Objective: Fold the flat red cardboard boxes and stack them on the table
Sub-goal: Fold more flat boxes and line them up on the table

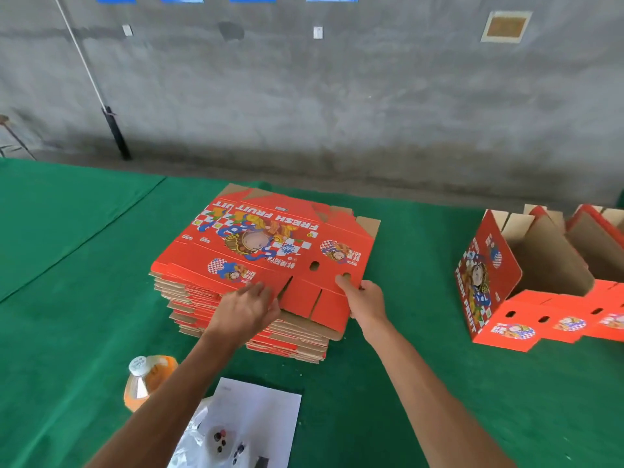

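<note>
I have both hands on the near edge of the top flat box, which lies on the stack of flat red boxes in the middle of the green tabletop. My left hand rests on the near flaps with its fingers spread and fairly straight, pressing rather than gripping. My right hand pinches the near right flap, thumb on top by the punched hole and the other fingers hidden beneath.

I judge the step in hand to be freeing this one sheet from the pile. To do it well, I would slip the left fingers under the same edge, so both hands lift only the top sheet and the one below stays put. Then I would raise it level and draw it toward me, clear of the stack, before opening it along its creases.

The folded boxes stand well apart at the right. An orange drink bottle and a white paper sheet lie near me, where a swinging flap could catch them.
</note>
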Tool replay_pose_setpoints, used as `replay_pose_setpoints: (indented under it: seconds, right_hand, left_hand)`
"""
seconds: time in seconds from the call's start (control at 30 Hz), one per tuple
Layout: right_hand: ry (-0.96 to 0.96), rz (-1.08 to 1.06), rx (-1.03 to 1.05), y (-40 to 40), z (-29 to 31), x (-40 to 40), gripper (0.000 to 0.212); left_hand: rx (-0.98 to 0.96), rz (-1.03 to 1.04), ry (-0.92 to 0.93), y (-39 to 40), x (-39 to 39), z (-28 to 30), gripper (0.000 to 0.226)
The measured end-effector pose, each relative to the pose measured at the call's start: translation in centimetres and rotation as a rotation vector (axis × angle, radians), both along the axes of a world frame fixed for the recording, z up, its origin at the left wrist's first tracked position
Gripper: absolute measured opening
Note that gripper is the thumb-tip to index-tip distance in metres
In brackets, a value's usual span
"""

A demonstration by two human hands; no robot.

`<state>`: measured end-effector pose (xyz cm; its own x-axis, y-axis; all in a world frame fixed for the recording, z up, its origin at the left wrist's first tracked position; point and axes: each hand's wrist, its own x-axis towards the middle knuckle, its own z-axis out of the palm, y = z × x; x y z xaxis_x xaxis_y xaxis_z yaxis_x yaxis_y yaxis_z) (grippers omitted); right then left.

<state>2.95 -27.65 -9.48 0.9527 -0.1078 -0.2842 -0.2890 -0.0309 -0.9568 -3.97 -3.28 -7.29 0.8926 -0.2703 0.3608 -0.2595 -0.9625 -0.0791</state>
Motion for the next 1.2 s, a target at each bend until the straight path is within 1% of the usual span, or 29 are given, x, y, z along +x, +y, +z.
replay_pose_setpoints:
  seconds: [0.07,0.1,0.17,0.23,0.3,0.37,0.47,0.5,0.53,0.57,0.6,0.67,0.73,0.8,0.83,0.9,0.93,0.97,1.0,1.03,1.1,1.13,1.2]
  right_hand:
    - [0.018,-0.041,0.183,-1.9,0.4,-0.7,0.022]
    - [0.002,-0.058,0.249,-3.0,0.7,-1.2,0.019]
    - [-0.067,-0.118,0.321,-5.3,1.6,-2.7,0.016]
    - [-0.164,-0.177,0.341,-7.5,3.3,-4.6,0.014]
    - [-0.299,-0.196,0.306,-9.7,5.3,-6.9,0.011]
    - [-0.493,-0.184,0.210,-11.9,7.3,-9.4,0.006]
    - [-0.774,-0.100,0.046,-14.6,9.7,-13.0,0.007]
    - [-0.852,-0.055,0.011,-15.5,10.4,-14.1,0.015]
    - [-0.918,0.000,-0.021,-16.5,10.8,-15.1,0.026]
    - [-0.970,0.057,-0.064,-17.7,11.0,-16.0,0.035]
    - [-1.009,0.111,-0.121,-19.0,10.9,-16.7,0.039]
    - [-1.046,0.190,-0.258,-21.7,10.3,-17.6,0.041]
    - [-1.018,0.159,-0.387,-24.4,9.4,-18.0,0.042]
    - [-0.937,0.001,-0.469,-27.6,9.0,-18.2,0.044]
    - [-0.881,-0.087,-0.465,-29.4,8.8,-18.2,0.044]
    - [-0.684,-0.295,-0.336,-33.8,8.5,-18.3,0.040]
    - [-0.554,-0.384,-0.256,-36.2,8.5,-18.5,0.043]
    - [-0.426,-0.435,-0.179,-38.4,8.5,-18.7,0.056]
    - [-0.327,-0.450,-0.115,-40.4,8.3,-18.8,0.071]
    - [-0.281,-0.437,-0.064,-41.9,8.1,-18.9,0.084]
    - [-0.256,-0.363,-0.004,-43.6,7.9,-18.9,0.104]
    - [-0.255,-0.340,-0.001,-43.6,8.0,-19.0,0.108]
    - [-0.276,-0.360,-0.023,-43.1,7.3,-19.7,0.105]
  left_hand:
    - [-0.056,-0.119,-0.156,-1.5,-1.5,0.5,0.026]
    - [-0.093,-0.135,-0.167,-2.5,-2.2,1.0,0.027]
    - [-0.197,-0.086,-0.099,-5.2,-3.4,2.2,0.029]
    - [-0.347,-0.003,0.015,-8.8,-4.2,3.8,0.038]
    - [-0.546,0.033,0.134,-13.2,-4.6,5.7,0.061]
    - [-0.675,-0.025,0.196,-18.3,-4.8,8.1,0.085]
    - [-0.892,-0.198,0.229,-26.5,-5.7,11.9,0.096]
    - [-0.980,-0.249,0.251,-29.0,-6.2,12.8,0.100]
    - [-1.064,-0.285,0.253,-30.9,-6.7,13.4,0.100]
    - [-1.153,-0.310,0.228,-32.4,-7.2,13.9,0.095]
    - [-1.247,-0.328,0.177,-33.4,-7.9,14.2,0.084]
    - [-1.388,-0.350,0.072,-34.5,-9.3,14.6,0.057]
    - [-1.443,-0.372,0.019,-34.8,-11.0,14.7,0.044]
    - [-1.508,-0.378,0.035,-34.2,-12.7,14.2,0.039]
    - [-1.536,-0.370,0.052,-33.6,-13.3,13.7,0.038]
    - [-1.567,-0.340,0.070,-31.6,-14.7,12.3,0.033]
    - [-1.582,-0.332,0.078,-30.6,-15.4,11.6,0.031]
    - [-1.607,-0.344,0.086,-29.8,-15.8,10.6,0.031]
    - [-1.632,-0.356,0.091,-29.3,-16.2,9.6,0.031]
    - [-1.664,-0.352,0.104,-29.1,-16.5,8.7,0.029]
    - [-1.691,-0.314,0.132,-29.2,-16.2,6.7,0.021]
    - [-1.667,-0.274,0.164,-29.5,-16.0,6.1,0.020]
    - [-1.561,-0.227,0.250,-30.0,-15.7,4.5,0.018]
